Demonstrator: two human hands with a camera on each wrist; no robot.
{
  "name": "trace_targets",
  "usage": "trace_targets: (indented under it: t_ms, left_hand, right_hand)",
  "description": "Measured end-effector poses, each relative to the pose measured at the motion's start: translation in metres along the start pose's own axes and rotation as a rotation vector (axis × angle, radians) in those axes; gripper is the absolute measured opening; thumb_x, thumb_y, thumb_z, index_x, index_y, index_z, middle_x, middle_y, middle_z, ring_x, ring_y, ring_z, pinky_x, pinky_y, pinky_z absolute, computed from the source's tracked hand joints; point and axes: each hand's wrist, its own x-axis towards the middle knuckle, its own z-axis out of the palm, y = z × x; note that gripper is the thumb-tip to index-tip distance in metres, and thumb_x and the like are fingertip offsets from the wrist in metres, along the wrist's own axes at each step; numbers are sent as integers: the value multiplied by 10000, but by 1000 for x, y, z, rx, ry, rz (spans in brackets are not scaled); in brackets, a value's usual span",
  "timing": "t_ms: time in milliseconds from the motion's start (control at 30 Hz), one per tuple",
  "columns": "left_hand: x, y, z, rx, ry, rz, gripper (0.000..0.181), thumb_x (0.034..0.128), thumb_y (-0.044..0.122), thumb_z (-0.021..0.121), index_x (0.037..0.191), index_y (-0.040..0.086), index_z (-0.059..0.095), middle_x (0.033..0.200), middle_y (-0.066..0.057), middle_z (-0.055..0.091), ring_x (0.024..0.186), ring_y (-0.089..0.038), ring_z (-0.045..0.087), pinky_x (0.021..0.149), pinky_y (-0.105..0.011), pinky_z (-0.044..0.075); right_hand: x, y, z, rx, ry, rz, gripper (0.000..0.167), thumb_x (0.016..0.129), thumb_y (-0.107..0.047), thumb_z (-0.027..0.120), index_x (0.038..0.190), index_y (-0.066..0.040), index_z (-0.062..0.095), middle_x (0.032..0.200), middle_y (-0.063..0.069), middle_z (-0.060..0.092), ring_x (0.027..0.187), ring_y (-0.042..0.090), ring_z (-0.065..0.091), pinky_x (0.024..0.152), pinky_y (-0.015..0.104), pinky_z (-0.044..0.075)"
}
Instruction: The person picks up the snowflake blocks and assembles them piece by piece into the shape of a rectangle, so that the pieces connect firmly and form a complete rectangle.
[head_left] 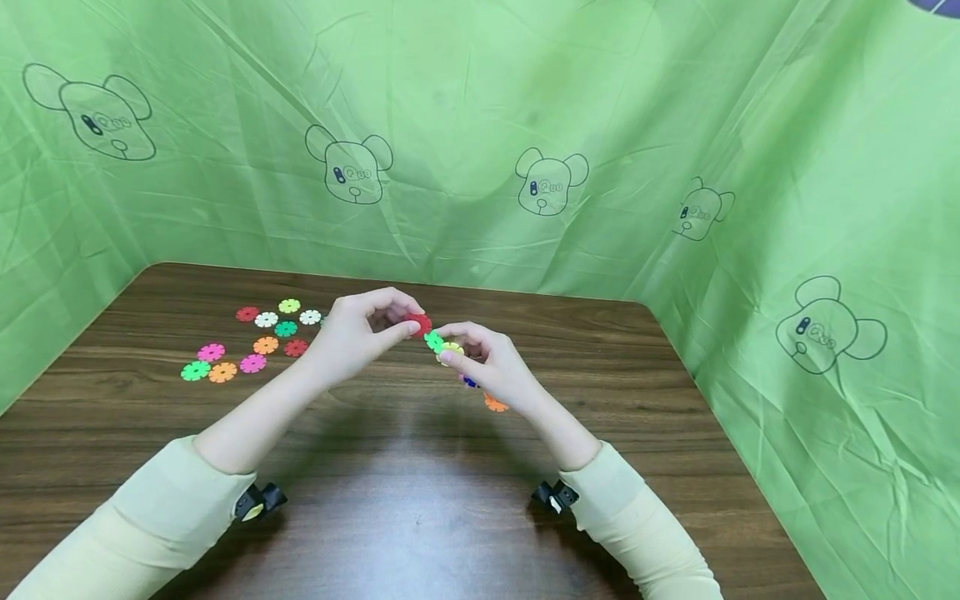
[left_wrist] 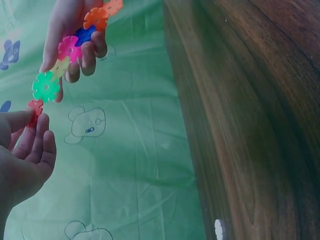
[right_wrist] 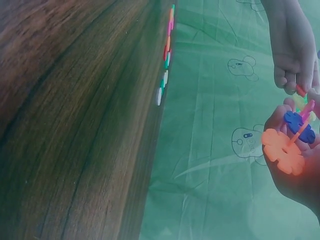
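Left fingers (head_left: 396, 334) pinch a red notched plastic disc (head_left: 423, 321); right fingers (head_left: 463, 364), nearby, grip a multicoloured chain of such discs (left_wrist: 65, 46); skewed pushing could pop links loose.

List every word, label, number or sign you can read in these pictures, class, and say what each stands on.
"Q...": on the bear-head drawings across the green curtain; the first letter looks like Q, the rest is too small and faint.
None visible: linked discs, loose discs.
Too small to read: any marking on the black wrist devices.
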Motion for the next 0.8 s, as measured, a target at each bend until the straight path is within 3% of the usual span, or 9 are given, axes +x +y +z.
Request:
trace_targets:
  t_ms: [167,333,467,633,800]
  left_hand:
    - [-1,-2,2,-6,0,10,127,833,162,730,958,161,705,802,27,680,691,-115,601,582,-245,494]
    - [-1,-7,7,-61,3,7,100,824,149,738,921,136,718,811,13,709,683,-146,649,582,-242,516]
    - [-1,-11,12,-93,-7,0,103,811,122,745,910,113,720,804,1,717,691,-130,671,604,-237,538]
    - [0,-14,17,-83,-14,-1,117,803,105,749,917,101,728,812,1,722,696,-92,671,610,-236,543]
    - [-1,-15,18,-64,-34,-19,137,800,118,753,932,83,736,840,-35,729,718,-109,678,623,-229,548]
  right_hand:
    - [0,-2,0,-24,-12,-4,243,919,-97,612,1156,-46,616,710,22,579,586,236,529,509,226,442]
    - [-2,-5,1,-64,-23,-6,240,936,-79,578,1161,-5,615,746,71,615,633,122,560,562,239,491]
    - [-3,-5,1,-40,-34,20,249,942,-65,562,1167,37,599,815,189,647,673,56,588,634,300,548]
    - [-4,-1,2,-8,-39,67,266,947,-67,554,1182,52,588,867,233,660,695,59,606,679,399,565]
    - [-5,4,3,-8,-39,90,264,945,-77,562,1182,36,594,863,208,665,694,76,609,650,313,554]
